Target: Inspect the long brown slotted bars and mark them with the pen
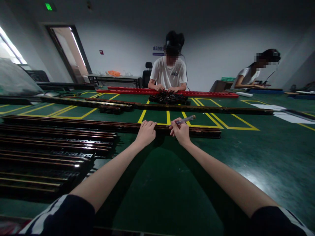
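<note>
A long dark strip with copper-coloured edges (204, 132) lies across the green table in front of me. On its middle part rests my left hand (146, 133), fingers bent over the strip and pressed together. My right hand (180, 131) is closed round a clear pen (186, 120), just to the right of my left hand. The pen's tip points left and down at the strip, and its back end points up to the right. Whether the tip touches the strip is too small to tell.
Several dark strips (54, 142) lie stacked at the left of the green table (169, 193). Farther back are another long strip (233, 110), a pile of black parts (168, 97) and a red rail (209, 94). Two people sit beyond; white papers (292, 117) lie at the right.
</note>
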### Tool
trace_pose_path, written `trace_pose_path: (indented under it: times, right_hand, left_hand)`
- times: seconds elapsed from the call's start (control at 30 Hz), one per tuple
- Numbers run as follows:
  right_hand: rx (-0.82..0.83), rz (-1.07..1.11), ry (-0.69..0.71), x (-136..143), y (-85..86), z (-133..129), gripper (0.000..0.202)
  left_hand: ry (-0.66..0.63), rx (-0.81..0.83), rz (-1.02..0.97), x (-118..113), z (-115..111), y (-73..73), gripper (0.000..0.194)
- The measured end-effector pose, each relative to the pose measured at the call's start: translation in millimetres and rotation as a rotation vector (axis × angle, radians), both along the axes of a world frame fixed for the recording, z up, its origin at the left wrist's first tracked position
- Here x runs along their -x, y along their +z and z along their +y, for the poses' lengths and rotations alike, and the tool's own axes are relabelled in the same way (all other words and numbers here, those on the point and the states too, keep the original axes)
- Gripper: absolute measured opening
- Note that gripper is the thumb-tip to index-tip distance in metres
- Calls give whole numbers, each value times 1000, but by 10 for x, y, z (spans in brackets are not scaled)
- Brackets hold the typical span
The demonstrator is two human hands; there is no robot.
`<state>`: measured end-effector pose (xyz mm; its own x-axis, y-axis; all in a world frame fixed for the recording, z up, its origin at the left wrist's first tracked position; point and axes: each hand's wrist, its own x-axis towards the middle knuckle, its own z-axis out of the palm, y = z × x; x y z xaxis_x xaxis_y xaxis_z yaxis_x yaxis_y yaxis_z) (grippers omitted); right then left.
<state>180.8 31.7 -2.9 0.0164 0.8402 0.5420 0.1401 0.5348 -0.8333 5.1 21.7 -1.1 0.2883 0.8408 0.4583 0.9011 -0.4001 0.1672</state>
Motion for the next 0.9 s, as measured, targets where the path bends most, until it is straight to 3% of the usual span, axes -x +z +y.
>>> trace_pose_path:
  times: [0.9]
  right_hand:
    - [24,-13,-5,-6,1,8,37]
  left_hand:
    - [38,-87,105,-17,-1,-25,33]
